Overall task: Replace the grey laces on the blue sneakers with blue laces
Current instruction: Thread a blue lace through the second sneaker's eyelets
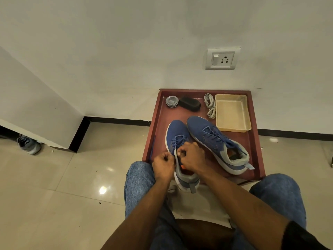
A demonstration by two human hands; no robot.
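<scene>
Both hands are closing on the blue lace at the top eyelets of the near sneaker (177,139): your left hand (163,166) is pinching beside the collar, your right hand (191,156) is gripping over the tongue. Its long axis is running away from you, toe far.

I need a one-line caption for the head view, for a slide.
Both hands thread a blue lace through the left blue sneaker on a red tray; removed grey laces lie behind.

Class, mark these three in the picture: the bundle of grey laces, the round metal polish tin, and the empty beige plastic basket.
Bundle of grey laces (210,105): head view, middle of the bundle.
Round metal polish tin (172,101): head view, centre of the lid.
Empty beige plastic basket (232,129): head view, near rim.
</scene>
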